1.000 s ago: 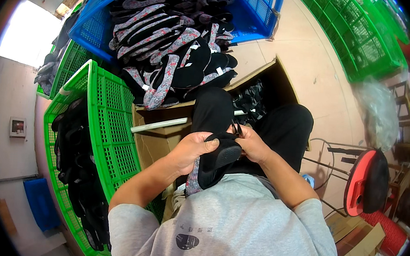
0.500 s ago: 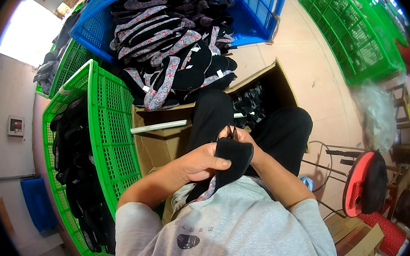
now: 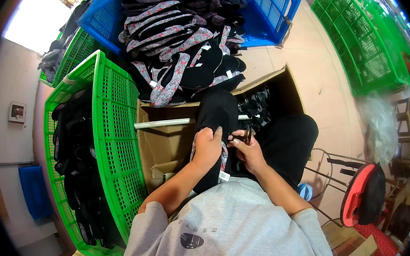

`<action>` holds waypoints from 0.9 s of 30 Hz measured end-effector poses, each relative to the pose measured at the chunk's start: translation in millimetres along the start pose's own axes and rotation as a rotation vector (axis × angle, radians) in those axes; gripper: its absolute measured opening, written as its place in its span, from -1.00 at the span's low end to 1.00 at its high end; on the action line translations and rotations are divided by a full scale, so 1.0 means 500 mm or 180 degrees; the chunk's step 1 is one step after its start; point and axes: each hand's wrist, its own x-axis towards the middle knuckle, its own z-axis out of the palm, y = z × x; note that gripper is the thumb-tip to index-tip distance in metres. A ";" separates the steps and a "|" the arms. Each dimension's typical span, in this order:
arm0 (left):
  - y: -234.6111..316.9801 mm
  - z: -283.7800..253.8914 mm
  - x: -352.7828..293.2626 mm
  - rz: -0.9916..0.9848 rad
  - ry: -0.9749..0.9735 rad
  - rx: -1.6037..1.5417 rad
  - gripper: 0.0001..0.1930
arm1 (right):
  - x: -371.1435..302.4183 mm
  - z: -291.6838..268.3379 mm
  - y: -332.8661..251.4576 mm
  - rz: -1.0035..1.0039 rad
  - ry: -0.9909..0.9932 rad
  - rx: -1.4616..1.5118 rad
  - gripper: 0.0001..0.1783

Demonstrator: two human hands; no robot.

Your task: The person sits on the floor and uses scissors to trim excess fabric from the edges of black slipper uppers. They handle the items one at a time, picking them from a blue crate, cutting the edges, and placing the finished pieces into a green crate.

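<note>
My left hand (image 3: 207,150) is closed on a black cloth piece with floral trim (image 3: 224,157), held over my left thigh. A white label (image 3: 224,176) hangs from its near end. Much of the piece is hidden by the hand or blends into my black trousers. To its right, my right hand (image 3: 251,155) grips small dark thread snips (image 3: 248,135), blades pointing away from me. Its thumb and fingertips come close to the cloth; whether they pinch it too I cannot tell.
Similar floral-trimmed pieces (image 3: 173,39) spill from a blue crate (image 3: 266,17) ahead. A green crate (image 3: 117,135) of black pieces stands at my left. Between my knees sits a cardboard box (image 3: 294,91) with dark scraps; a white bar (image 3: 162,123) crosses nearby. A red-and-black stool (image 3: 359,193) is at right.
My hands have drawn apart, the left moving forward and left, the right slightly right. The black flap that stood between them has turned down, and the white label now shows.
</note>
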 end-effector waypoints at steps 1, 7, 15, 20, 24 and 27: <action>0.028 -0.007 -0.006 -0.0084 0.0028 0.0147 -0.55 | 0.000 -0.002 0.004 0.0052 -0.0003 0.0027 -0.65; 0.077 -0.013 -0.024 0.0261 0.0124 0.0705 -0.59 | -0.006 0.005 0.014 0.0263 -0.0088 -0.0204 -0.61; 0.070 0.008 -0.028 0.0488 0.0100 0.0827 -0.65 | -0.013 -0.008 0.020 0.0370 -0.0260 -0.0472 -0.73; 0.088 0.018 -0.035 0.0753 0.0036 0.1005 -0.70 | -0.003 -0.022 0.056 -0.0510 -0.0130 -0.1432 -0.84; 0.107 0.012 -0.052 0.0912 -0.0229 0.1221 -0.71 | -0.013 -0.017 0.074 -0.0538 0.0217 -0.1380 -0.83; 0.131 -0.024 -0.063 0.1269 -0.0363 0.1049 -0.79 | -0.014 -0.017 0.067 -0.0453 0.0088 -0.1401 -0.83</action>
